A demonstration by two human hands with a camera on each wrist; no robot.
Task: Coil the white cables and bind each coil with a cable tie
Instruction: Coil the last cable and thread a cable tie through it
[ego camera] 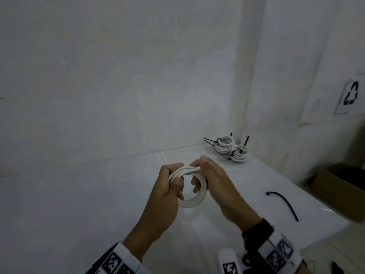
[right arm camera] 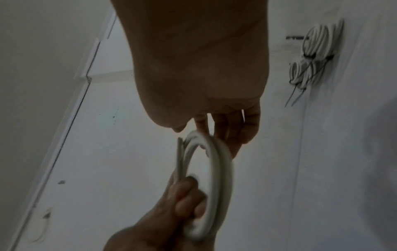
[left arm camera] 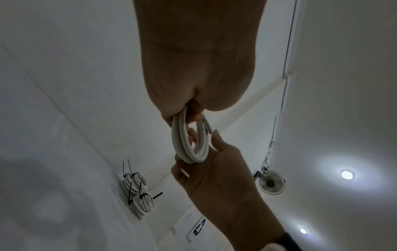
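Note:
A white cable wound into a small coil [ego camera: 190,202] hangs above the white table [ego camera: 79,204], held between both hands. My left hand [ego camera: 168,186] grips its left side, thumb across the loops. My right hand [ego camera: 207,175] curls round the right and top of the coil [left arm camera: 187,147], fingers through the ring. In the right wrist view the coil [right arm camera: 217,169] stands edge-on with a loose cable end at its top. A black cable tie [ego camera: 284,204] lies loose on the table to the right of my hands.
Several finished coils bound with black ties [ego camera: 233,149] are heaped in the far right corner of the table. A cardboard box [ego camera: 339,192] stands beyond the table's right edge. White walls close the back and the right.

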